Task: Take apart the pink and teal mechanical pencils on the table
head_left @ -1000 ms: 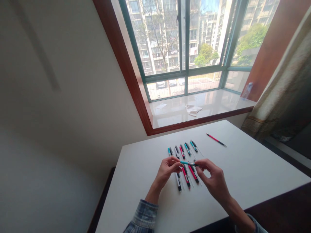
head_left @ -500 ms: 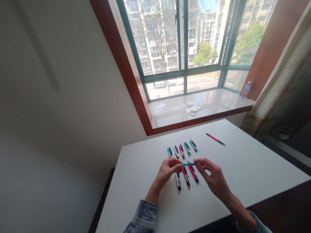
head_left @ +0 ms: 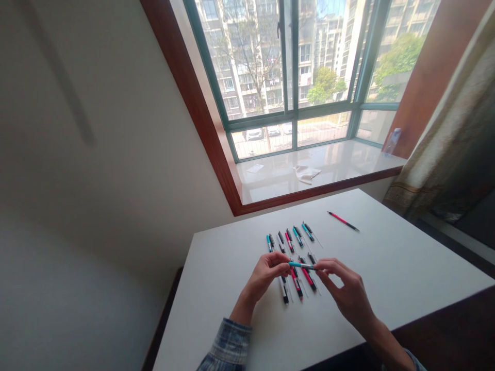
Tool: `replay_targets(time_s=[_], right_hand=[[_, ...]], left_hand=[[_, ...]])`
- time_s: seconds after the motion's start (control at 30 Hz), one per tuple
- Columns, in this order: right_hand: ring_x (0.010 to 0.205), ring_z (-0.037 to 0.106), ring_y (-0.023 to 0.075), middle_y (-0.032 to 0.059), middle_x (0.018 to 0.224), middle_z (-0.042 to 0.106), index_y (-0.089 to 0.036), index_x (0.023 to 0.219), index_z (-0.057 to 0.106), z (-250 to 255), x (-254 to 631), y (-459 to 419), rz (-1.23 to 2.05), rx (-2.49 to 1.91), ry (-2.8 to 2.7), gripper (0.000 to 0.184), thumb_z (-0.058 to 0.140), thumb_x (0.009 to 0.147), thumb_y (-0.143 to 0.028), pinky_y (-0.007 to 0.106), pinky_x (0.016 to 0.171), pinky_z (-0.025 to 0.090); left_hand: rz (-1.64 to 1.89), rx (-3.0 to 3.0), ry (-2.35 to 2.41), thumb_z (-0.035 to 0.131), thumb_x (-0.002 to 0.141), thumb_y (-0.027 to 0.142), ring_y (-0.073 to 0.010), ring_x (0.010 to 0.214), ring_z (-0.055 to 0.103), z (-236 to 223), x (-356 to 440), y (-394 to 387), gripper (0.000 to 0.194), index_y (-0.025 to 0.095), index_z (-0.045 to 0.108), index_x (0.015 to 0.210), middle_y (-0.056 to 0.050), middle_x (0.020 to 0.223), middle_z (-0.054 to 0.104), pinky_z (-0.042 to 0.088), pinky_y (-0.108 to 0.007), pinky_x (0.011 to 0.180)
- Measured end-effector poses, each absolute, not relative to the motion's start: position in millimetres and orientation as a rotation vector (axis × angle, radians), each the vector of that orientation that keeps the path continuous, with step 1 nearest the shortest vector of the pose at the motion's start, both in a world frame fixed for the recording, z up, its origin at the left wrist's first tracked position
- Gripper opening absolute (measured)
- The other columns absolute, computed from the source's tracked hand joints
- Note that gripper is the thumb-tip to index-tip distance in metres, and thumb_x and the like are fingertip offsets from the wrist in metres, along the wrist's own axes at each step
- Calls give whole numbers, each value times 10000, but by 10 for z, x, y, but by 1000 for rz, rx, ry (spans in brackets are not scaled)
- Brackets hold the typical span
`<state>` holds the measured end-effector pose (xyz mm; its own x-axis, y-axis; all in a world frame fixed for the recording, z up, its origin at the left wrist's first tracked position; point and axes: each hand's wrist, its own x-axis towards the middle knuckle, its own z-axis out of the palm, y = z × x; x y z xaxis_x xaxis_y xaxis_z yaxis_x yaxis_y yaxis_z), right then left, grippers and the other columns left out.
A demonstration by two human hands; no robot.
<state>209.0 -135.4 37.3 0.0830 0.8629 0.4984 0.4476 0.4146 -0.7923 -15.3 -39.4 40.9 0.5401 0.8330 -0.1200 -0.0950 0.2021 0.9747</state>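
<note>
Over the white table, a teal and black pen [head_left: 298,265] is held level between my two hands. My left hand [head_left: 266,272] pinches its teal end with thumb and fingers. On the black end, the thumb and fingertips of my right hand [head_left: 345,286] are closed. Below and beyond the hands lie two rows of pen parts: teal barrels [head_left: 297,236], a red barrel [head_left: 290,242], black pieces and thin refills. In the nearer row are red and black barrels [head_left: 308,278] and a white and black barrel [head_left: 284,291], partly covered by my hands.
A red and black pen [head_left: 343,221] lies apart at the far right of the white table [head_left: 216,288]. Behind the table, the window sill [head_left: 270,180] bears a crumpled cloth [head_left: 307,174] and a clear bottle [head_left: 392,142]. A curtain [head_left: 436,139] hangs at right.
My right hand has shifted slightly right and toward me, and the pen's black end now tilts lower. A black piece in the nearer row has come into view. My left hand has barely moved.
</note>
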Motion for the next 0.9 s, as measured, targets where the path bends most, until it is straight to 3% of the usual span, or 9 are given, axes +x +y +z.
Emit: replay_targets(time_s=[0.1, 0.23, 0.53, 0.9], right_hand=[[983, 708, 263, 90, 1052, 736, -244, 1028, 729, 379, 2099, -1350, 461, -1186, -1508, 182, 586, 987, -348, 398, 838, 616], [928, 709, 249, 79, 1020, 735, -242, 1009, 726, 370, 2104, -1361, 472, -1212, -1448, 147, 612, 971, -326, 367, 797, 607], [898, 697, 239, 67, 953, 712, -214, 1005, 650, 114, 2194, -1395, 528, -1368, -1156, 177, 629, 932, -373, 374, 858, 594], [848, 711, 235, 47, 940, 745, -228, 1016, 700, -21, 2209, -1405, 424, -1488, -1316, 232, 619, 945, -434, 362, 855, 576]], left_hand=[[751, 1180, 769, 854, 771, 347, -154, 698, 679, 416, -151, -396, 300, 116, 743, 928, -71, 791, 742, 512, -248, 677], [760, 1168, 786, 852, 773, 338, -156, 708, 678, 417, -148, -398, 280, 121, 736, 907, -67, 780, 741, 511, -253, 693], [825, 1145, 794, 824, 801, 330, -134, 707, 657, 397, -172, -383, 241, 139, 708, 892, -38, 776, 731, 508, -244, 728], [813, 1164, 791, 815, 811, 333, -144, 710, 656, 390, -173, -372, 242, 134, 703, 891, -43, 777, 724, 508, -256, 736]])
